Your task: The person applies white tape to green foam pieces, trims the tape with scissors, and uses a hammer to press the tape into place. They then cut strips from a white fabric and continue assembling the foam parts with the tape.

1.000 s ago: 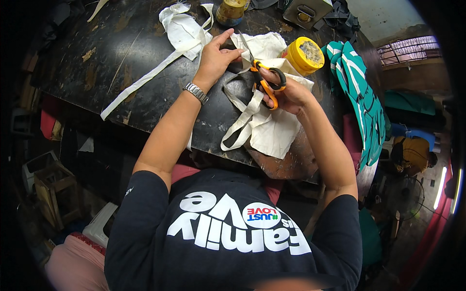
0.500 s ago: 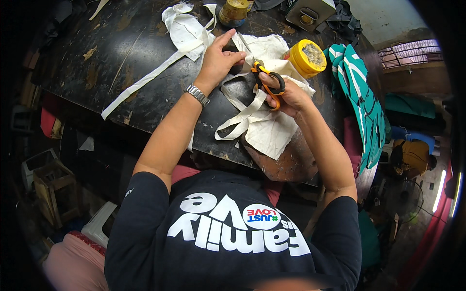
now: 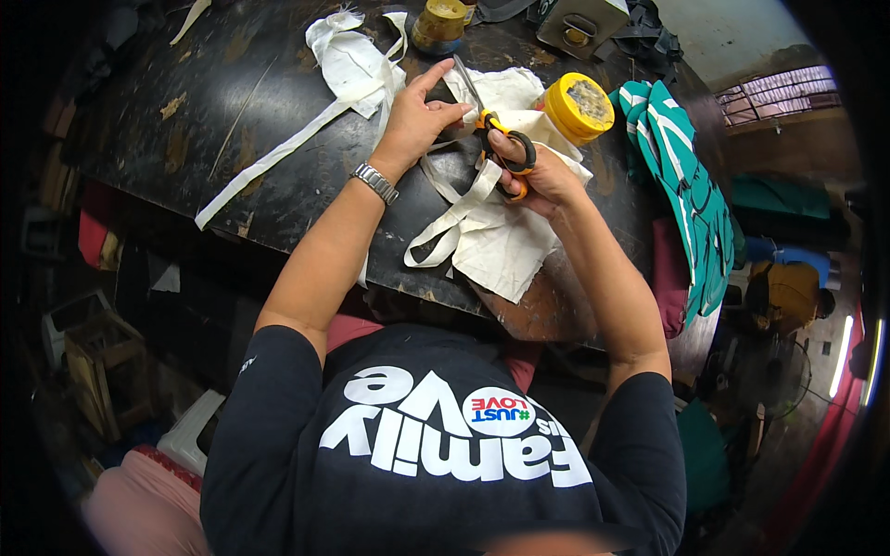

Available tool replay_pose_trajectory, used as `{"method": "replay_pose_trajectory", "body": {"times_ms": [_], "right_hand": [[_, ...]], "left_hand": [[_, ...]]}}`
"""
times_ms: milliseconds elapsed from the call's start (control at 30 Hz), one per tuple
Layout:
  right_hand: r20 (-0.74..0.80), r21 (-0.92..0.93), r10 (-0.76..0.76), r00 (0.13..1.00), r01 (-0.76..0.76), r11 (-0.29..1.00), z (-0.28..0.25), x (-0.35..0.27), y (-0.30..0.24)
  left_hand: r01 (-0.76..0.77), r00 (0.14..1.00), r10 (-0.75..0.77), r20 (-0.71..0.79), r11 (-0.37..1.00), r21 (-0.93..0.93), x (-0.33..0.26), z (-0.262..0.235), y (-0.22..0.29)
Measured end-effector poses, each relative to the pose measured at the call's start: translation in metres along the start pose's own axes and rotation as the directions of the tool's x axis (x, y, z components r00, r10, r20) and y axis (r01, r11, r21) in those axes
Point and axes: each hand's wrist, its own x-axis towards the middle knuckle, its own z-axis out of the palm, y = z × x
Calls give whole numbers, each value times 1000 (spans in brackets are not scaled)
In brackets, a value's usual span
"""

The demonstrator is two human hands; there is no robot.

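My right hand is wrapped round the orange-and-black handles of a pair of scissors. Its blades point up and left, to the fingertips of my left hand. With thumb and index finger on either side of its edge, my left hand holds a piece of off-white cloth by the blades. Below the scissors, more of the off-white cloth and its looped strap spread toward the table's near edge. Left of my left hand lies another white cloth piece with a long strip trailing from it.
A yellow tub stands right of the cloth, and a yellowish jar farther back. A metal tin is at the far edge. Folded green-and-white fabric hangs over the right side of the dark worn table.
My right hand and the scissors have shifted slightly left and up, bringing the blade tips nearer my left index finger. The near part of the cloth has moved slightly left.
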Motion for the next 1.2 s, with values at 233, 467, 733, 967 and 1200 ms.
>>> {"method": "replay_pose_trajectory", "body": {"times_ms": [233,467,733,967,1200], "right_hand": [[103,191,-197,975,175,966,-38,-63,13],[-34,149,-246,969,248,957,-66,-176,67],[205,-42,29,978,-21,999,-27,-231,136],[204,-110,133,970,-112,988,-34,-262,158],[247,-169,212,946,-174,970,-36,-271,158]], "left_hand": [[-230,960,269,76,915,-332,-42,12,84],[-359,855,458,244,862,-359,-124,-3,158],[6,878,20,479,999,-53,-177,39,77],[-170,788,50,614,975,140,-207,46,66],[-364,638,57,768,901,236,-228,58,69]]}}
